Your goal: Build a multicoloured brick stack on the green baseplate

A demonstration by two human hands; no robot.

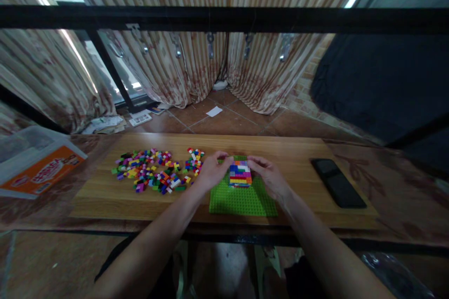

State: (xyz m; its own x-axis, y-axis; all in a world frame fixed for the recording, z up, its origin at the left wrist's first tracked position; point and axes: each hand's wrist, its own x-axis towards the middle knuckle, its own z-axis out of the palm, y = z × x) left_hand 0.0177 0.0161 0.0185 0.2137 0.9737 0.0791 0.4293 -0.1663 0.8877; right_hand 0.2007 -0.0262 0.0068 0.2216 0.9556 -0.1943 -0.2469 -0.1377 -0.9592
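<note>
A small block built of multicoloured toy bricks (240, 175) stands on a green studded baseplate (242, 203) at the middle of the board. My left hand (214, 169) curls at the block's upper left side, its thumb and fingers close against it. From the other side, my right hand (268, 174) has its fingertips on the upper right edge of the block. Both hands appear to grip the block between them. The palms and some fingertips are partly hidden.
Loose toy bricks (150, 170) lie scattered on the wooden board (298, 187) to the left. A black phone (337, 182) rests at the right. A clear plastic tub (35, 161) with an orange label stands at the far left. A black metal bar (224, 19) crosses above.
</note>
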